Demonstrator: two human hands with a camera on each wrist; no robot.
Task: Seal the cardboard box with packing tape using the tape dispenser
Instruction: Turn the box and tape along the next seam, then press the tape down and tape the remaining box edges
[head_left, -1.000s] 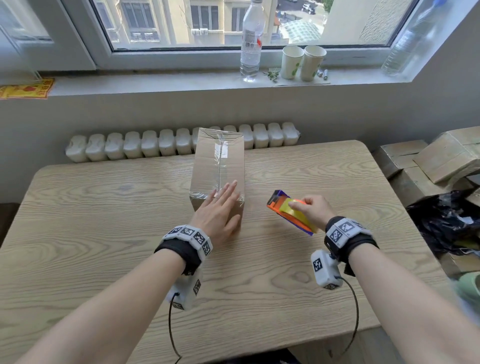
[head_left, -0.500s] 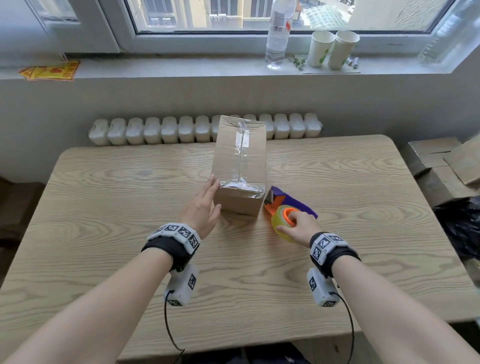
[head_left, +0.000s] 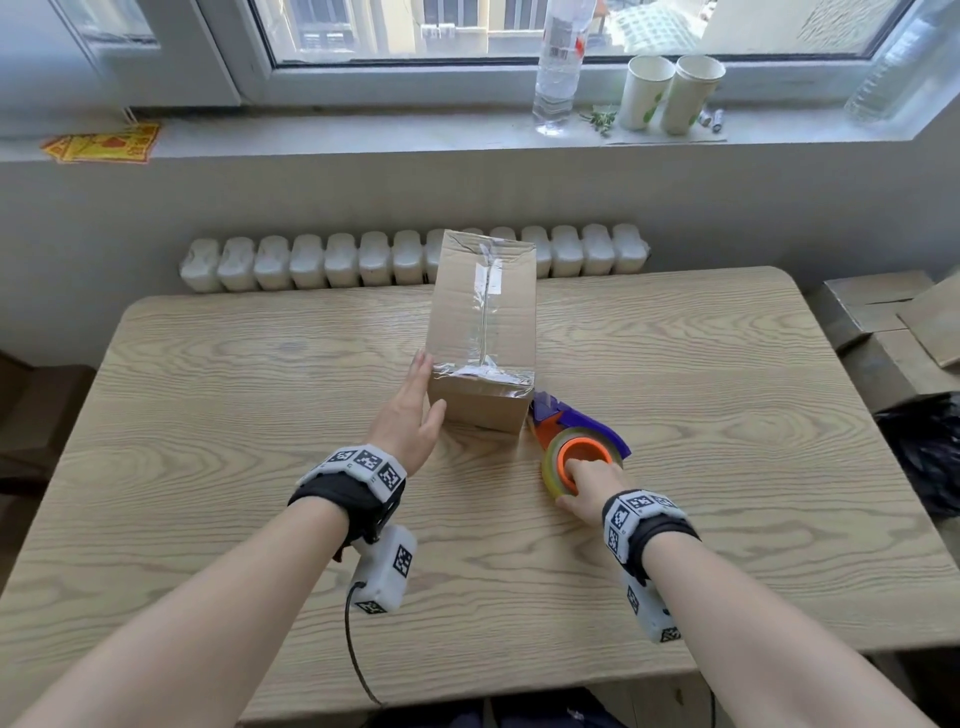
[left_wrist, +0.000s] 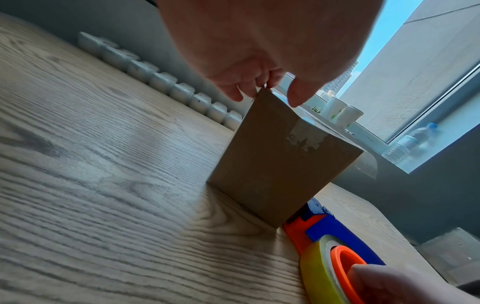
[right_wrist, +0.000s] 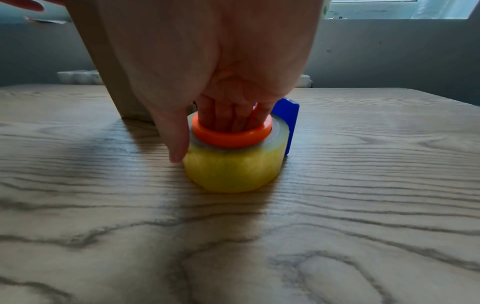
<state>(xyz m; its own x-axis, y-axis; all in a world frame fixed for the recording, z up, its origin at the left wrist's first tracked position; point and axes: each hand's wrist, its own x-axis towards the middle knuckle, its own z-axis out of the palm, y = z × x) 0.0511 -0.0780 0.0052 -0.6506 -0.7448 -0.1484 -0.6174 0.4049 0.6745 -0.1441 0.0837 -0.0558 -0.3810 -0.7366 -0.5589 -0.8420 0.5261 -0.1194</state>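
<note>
Since the frame before: tape dispenser (head_left: 575, 441) lowered flat onto table (head_left: 218, 415), beside the cardboard box (head_left: 483, 332). Right hand (head_left: 589, 491) grips it, fingers hidden inside the orange core; left hand (head_left: 410, 415) flat and straight-fingered against the box's left side.

bare forearms; black wrist straps (head_left: 347, 499), white tag-marked bands, white wrist cameras (head_left: 384, 569), black cable.

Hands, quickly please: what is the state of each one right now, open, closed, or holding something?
Left hand: open, straight fingers against the left side of the cardboard box.
Right hand: holding the tape dispenser, fingers curled inside its orange ring, on the table.
</note>
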